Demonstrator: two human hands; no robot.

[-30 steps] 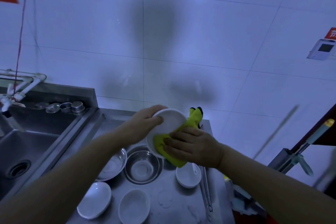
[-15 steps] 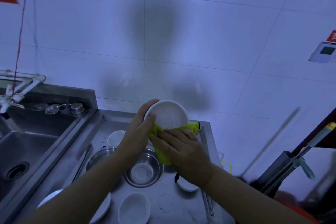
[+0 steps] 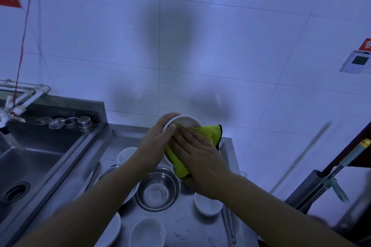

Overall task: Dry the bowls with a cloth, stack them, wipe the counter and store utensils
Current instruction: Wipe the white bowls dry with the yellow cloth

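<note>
A person's left hand [image 3: 155, 142] grips a white bowl [image 3: 185, 121] by its rim, thumb curled over the edge, holding it tilted above a steel counter [image 3: 124, 138]. The right hand [image 3: 197, 155], fingers flat, presses a yellow cloth [image 3: 208, 132] into the bowl, hiding most of its inside. Below the grip sits a steel bowl [image 3: 157, 191]; small white bowls [image 3: 147, 232] lie around it, some partly hidden by the forearms. Tongs [image 3: 228, 224] lie lower right, dim and hard to make out.

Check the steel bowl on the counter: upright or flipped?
Upright. The steel bowl sits on the counter with its hollow facing up, its inner base visible.
</note>
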